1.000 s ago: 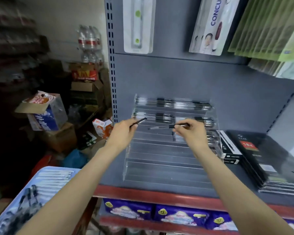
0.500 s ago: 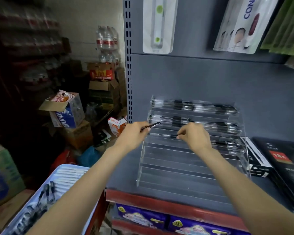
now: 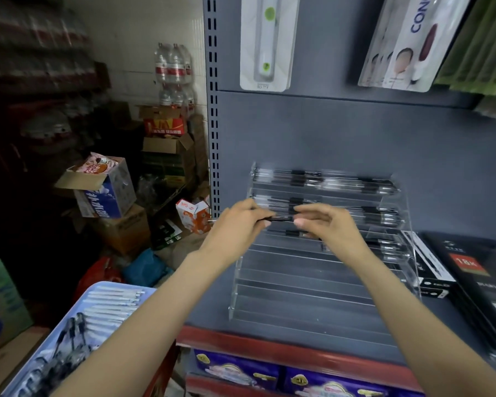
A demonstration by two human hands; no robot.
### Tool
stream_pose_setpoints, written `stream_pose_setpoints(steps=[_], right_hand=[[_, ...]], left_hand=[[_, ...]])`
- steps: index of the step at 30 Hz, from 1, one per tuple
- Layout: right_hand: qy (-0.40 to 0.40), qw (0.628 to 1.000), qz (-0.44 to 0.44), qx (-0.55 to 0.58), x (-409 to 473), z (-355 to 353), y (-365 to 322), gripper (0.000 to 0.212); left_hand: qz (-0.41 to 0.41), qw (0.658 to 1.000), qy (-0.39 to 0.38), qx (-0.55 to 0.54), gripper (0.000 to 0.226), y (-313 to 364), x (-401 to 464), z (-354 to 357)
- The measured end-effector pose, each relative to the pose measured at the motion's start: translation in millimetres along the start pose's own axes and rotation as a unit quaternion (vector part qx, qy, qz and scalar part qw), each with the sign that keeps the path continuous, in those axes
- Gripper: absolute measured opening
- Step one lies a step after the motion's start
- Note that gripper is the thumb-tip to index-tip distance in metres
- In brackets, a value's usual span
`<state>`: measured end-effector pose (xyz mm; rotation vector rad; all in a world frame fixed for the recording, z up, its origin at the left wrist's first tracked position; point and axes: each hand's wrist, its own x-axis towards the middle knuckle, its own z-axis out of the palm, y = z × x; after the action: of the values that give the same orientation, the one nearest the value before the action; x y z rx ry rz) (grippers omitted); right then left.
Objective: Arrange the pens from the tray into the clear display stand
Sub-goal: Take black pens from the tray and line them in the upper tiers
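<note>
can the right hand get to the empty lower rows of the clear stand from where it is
Probably yes: the right hand hovers in front of the clear display stand, and nothing lies between it and the bare lower rows.

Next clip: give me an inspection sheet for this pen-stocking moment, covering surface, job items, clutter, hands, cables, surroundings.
Surface: grey shelf with a red front edge, carrying the stand.
Job's things: clear display stand, top tiers holding pens, lower tiers bare; blue tray at lower left with more pens; one dark pen held level in front of the stand.
Clutter: black boxed goods right of the stand.
Hands: left hand grips the pen's left end; right hand has its fingertips at the right end, contact unclear.
Cables: nothing seen.
Surroundings: cardboard boxes and bottled water packs stacked at left; hanging packaged goods above.
</note>
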<state>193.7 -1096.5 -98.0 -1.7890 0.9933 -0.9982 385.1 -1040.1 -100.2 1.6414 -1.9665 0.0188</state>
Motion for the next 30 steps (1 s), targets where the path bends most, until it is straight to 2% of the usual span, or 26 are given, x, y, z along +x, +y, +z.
stream_pose_setpoints(steps=[2,4,6,8,9,11,13,15,20,25,30], right_hand=[[-0.025,0.999,-0.013,0.034,-5.4,-1.1,-9.1,0.015],[-0.011,0.999,-0.036,0.033,-7.1,-3.7,-12.3,0.012],[0.037,0.998,-0.028,0.039,-6.7,-10.6,-8.5,0.015],[0.09,0.995,-0.011,0.031,-5.9,-21.1,0.8,0.019],[0.106,0.994,-0.005,0.013,-6.2,-25.9,5.7,0.02],[0.115,0.992,0.007,-0.042,-6.8,-30.5,13.8,0.018],[0.108,0.99,0.018,-0.091,-6.3,-28.1,17.2,0.011],[0.093,0.987,0.024,-0.128,-4.8,-20.9,17.6,0.007],[0.063,0.978,0.036,-0.194,1.5,-6.5,16.5,0.019],[0.057,0.963,0.016,-0.263,5.3,-8.2,16.5,0.016],[0.059,0.958,0.03,-0.278,7.8,-9.2,20.1,0.012]], left_hand=[[0.02,1.0,-0.023,-0.002,0.033,9.7,5.0,1.3],[0.027,0.999,-0.01,-0.02,0.032,16.5,8.1,3.3],[0.008,0.998,0.065,0.018,0.038,14.5,9.3,4.4],[-0.066,0.988,0.124,0.063,0.054,4.8,7.0,2.5],[-0.111,0.985,0.117,0.054,0.06,-2.9,6.2,2.5],[-0.185,0.981,0.047,-0.048,0.065,-18.9,5.0,7.4],[-0.207,0.963,-0.018,-0.171,0.056,-28.9,1.3,14.8],[-0.213,0.949,-0.013,-0.232,0.043,-31.1,-5.5,19.2],[-0.212,0.94,-0.011,-0.265,0.043,-32.7,-12.9,19.3],[-0.218,0.931,0.0,-0.292,0.044,-34.6,-10.5,22.4],[-0.213,0.932,0.008,-0.294,0.044,-33.7,-11.1,25.2]])
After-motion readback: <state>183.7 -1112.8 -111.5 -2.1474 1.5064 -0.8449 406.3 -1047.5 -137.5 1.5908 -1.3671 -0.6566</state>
